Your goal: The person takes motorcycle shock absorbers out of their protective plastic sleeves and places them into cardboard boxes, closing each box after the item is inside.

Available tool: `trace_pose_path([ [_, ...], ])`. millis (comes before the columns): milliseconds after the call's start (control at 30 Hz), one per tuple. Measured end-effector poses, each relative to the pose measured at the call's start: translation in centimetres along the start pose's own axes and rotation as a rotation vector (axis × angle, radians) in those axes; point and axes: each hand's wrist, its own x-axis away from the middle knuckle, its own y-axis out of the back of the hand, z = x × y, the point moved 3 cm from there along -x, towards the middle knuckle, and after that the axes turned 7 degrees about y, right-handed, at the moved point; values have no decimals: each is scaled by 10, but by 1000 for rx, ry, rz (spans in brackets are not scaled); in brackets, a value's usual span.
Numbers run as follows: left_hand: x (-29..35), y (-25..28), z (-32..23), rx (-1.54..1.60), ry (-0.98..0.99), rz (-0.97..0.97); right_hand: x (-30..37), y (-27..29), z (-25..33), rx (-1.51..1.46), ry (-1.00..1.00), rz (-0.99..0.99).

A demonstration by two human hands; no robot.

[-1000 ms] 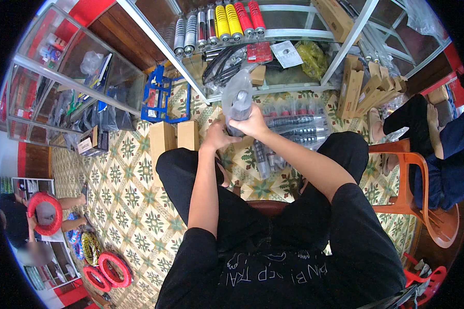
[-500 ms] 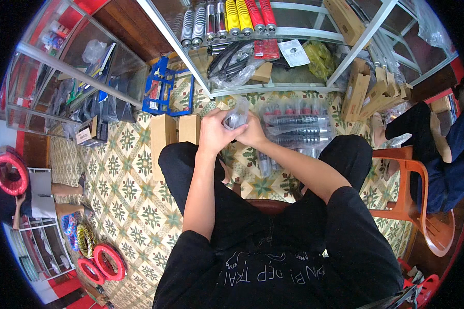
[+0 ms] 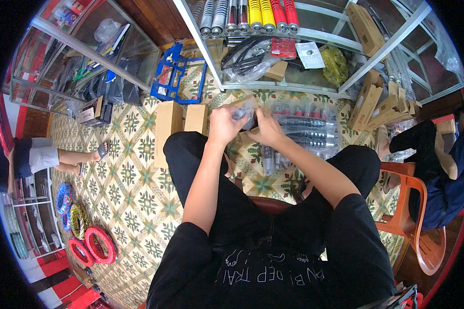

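In front of my knees, my left hand [image 3: 225,125] is closed round a clear plastic-wrapped part [image 3: 246,114]. My right hand [image 3: 268,129] grips the same part from the other side, its fingers bent over it. Most of the part is hidden by the hands and the crinkled plastic. Tan cardboard shows just beyond the fingers; I cannot tell if it is held. To the right of the hands lie several plastic-bagged shock absorbers [image 3: 307,135] on the floor. Two upright tan boxes, a taller one [image 3: 166,129] and a shorter one [image 3: 195,119], stand by my left knee.
A glass cabinet ahead holds a row of coloured shock absorbers [image 3: 245,15]. A blue rack [image 3: 178,77] stands beside it. Open cartons [image 3: 368,103] lean at the right, near an orange chair [image 3: 415,190] and a seated person. Wrapped tyres [image 3: 100,244] lie left, near another person's legs.
My head view has shifted. Both hands remain on the plastic-wrapped part, with the right hand turned further round it; cardboard now shows beside it. The person at the left has stepped closer.
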Motion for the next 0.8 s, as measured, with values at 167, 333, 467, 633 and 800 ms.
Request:
trace_pose_path([
  [167, 3, -26, 23, -65, 88, 83, 17, -16, -24, 174, 129, 152],
  [333, 9, -45, 35, -277, 129, 99, 18, -18, -22, 148, 319, 220],
  [467, 12, -65, 50, -438, 275, 139, 19, -22, -26, 152, 311, 254],
  [633, 16, -74, 60, -524, 347, 198, 18, -23, -22, 150, 324, 279],
  [800, 16, -78, 56, -631, 320, 240, 25, -23, -26, 140, 410, 227],
])
